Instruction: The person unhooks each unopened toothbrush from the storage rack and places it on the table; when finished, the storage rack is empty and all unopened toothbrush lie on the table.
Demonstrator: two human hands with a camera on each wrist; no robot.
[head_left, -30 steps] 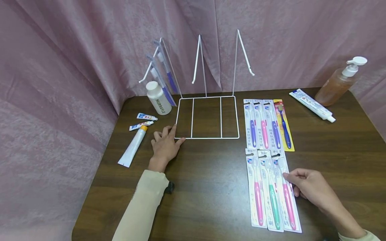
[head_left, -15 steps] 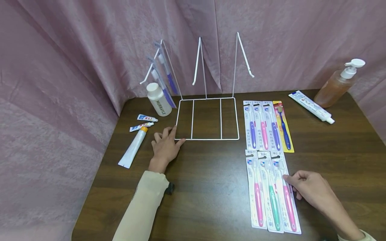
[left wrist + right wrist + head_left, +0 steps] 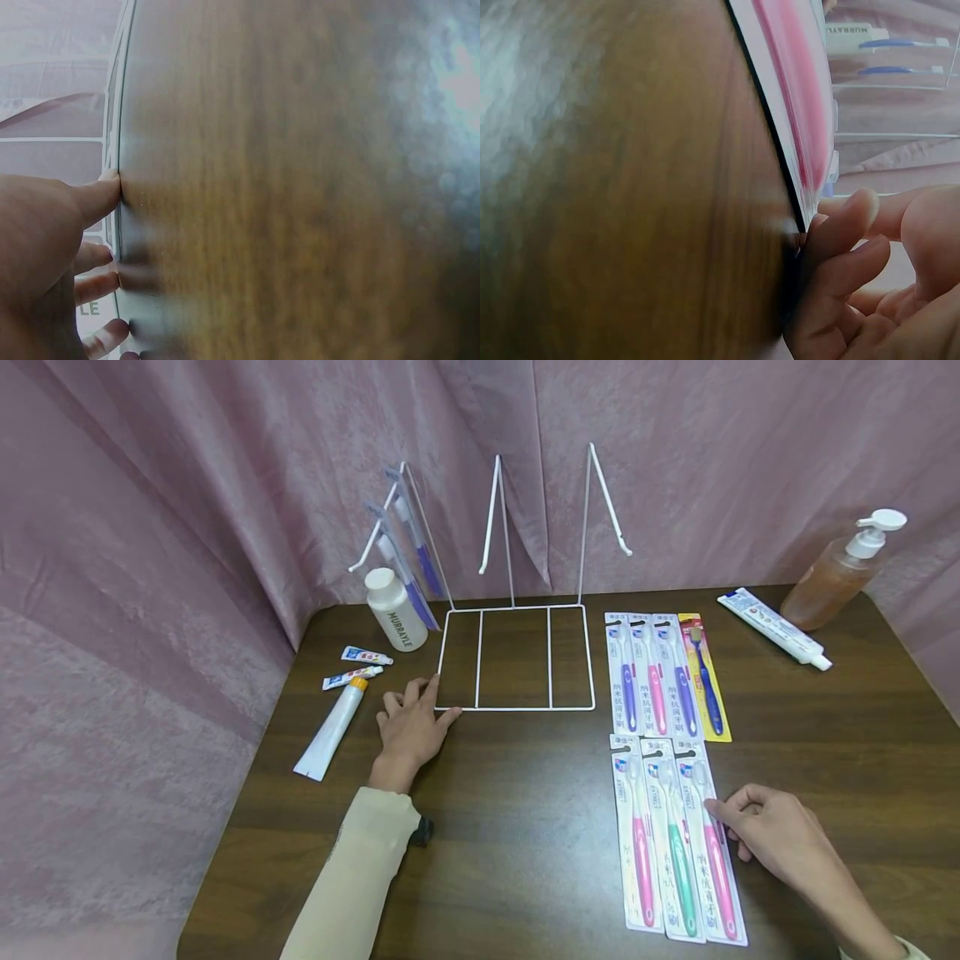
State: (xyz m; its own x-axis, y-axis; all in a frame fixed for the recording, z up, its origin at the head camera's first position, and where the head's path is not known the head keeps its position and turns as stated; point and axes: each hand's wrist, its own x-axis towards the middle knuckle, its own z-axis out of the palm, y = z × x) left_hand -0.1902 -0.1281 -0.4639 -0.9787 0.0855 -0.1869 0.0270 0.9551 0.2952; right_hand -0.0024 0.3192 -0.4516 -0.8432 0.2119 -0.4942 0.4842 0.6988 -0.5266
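A white wire rack (image 3: 516, 709) with upright hooks stands near the curtain. My left hand (image 3: 411, 727) rests at its front left corner, fingers spread, with thumb and index finger touching the wire. Two packaged purple toothbrushes (image 3: 408, 572) hang from the rack's left hook. At the right, my right hand (image 3: 780, 831) pinches the right edge of a packaged pink toothbrush (image 3: 722, 881), thumb on top. In the right wrist view this package (image 3: 799, 90) shows its edge near the curled fingers. Beside it lie a green packaged toothbrush (image 3: 681, 877) and another pink one (image 3: 642, 868).
Behind this row lie several more packaged toothbrushes (image 3: 657, 685), one on a yellow card. A toothpaste tube (image 3: 776, 628) and a pump bottle (image 3: 828, 581) are at the back right. On the left are a white bottle (image 3: 396, 614), two small tubes (image 3: 366, 656) and an orange-capped tube (image 3: 330, 731).
The head view has shifted slightly, so everything sits a little lower in it. Both hands keep their places at the rack and at the pink toothbrush's package.
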